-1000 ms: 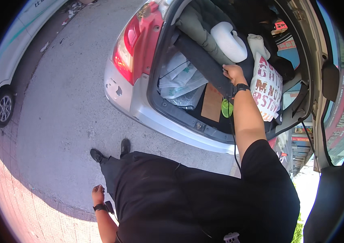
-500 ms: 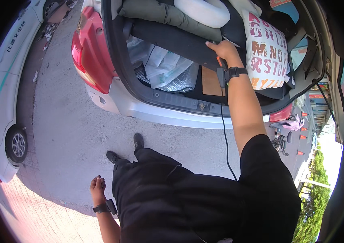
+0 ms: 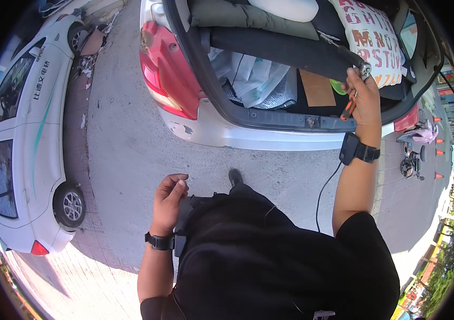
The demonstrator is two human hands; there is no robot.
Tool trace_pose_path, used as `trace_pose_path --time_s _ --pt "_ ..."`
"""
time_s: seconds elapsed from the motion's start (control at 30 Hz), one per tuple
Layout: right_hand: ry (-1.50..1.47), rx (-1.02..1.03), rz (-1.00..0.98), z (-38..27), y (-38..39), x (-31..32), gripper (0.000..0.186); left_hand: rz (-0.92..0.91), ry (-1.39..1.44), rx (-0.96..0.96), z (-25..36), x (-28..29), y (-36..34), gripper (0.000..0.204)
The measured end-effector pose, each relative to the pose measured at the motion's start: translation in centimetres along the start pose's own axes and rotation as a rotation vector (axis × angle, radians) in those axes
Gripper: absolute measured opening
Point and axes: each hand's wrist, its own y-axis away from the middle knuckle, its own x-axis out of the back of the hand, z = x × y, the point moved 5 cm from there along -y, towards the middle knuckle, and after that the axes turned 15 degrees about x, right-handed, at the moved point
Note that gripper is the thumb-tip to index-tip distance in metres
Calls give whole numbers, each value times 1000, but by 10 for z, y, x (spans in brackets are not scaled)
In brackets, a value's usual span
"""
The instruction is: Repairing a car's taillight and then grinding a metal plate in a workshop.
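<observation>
Clearly, the right hand [image 3: 366,98] had the silver-headed hand tool with the orange-and-black handle [image 3: 349,106]

The right hand's fingers were wrapped about the tool's middle. Its bright metal head showed beyond the fingertips, toward the boot's interior, while the handle end came out at the hand's left side, toward the black plastic rear sill [image 3: 283,118]. The long axis thus slanted from the head, upper right, down and slightly left. In this view the tool stood against the right part of the silver car's open boot, right of the sill's middle.

The long dark flat panel [image 3: 277,52] ran crosswise in the boot, its right end near those fingers; contact could not be told. Just left of the tool were the green rounded item [image 3: 337,87] and the flat tan rectangular board [image 3: 317,89]. Pale crumpled plastic bags [image 3: 253,80] filled the boot's left corner; the white cushion with coloured lettering [image 3: 372,40] leaned at its right edge.

The left hand [image 3: 166,201] was well apart, outside the boot, over the grey pavement [image 3: 125,138]. Its fingers curled toward the thumb with nothing visible between them; whether the tips met could not be told.
</observation>
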Motion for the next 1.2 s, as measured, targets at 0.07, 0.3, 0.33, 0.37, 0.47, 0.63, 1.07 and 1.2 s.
trace_pose_path --time_s 0.07,0.3,0.33,0.37,0.47,0.63,1.07,1.2 --pt "-279 17 -62 -26 67 -51 20 -251 76 83 20 -19 -15 28" --pt "-307 -98 -236 -28 278 -271 17 -875 361 449 40 -47 -5 51" --pt "-184 -59 -206 -42 290 -297 16 -906 464 485 32 -29 -6 46" --pt "82 206 -258 -55 294 -311 16 -927 449 505 28 -16 0 46" --pt "90 110 -291 -62 327 -347 18 -862 456 623 17 37 14 28" --pt "199 384 -319 -102 345 -364 21 -723 302 539 22 99 21 25" --pt "-384 -227 278 -89 407 -334 26 -808 337 328 74 208 -2 20" --pt "-469 -220 311 -87 420 -326 26 -754 406 407 79 190 0 20"
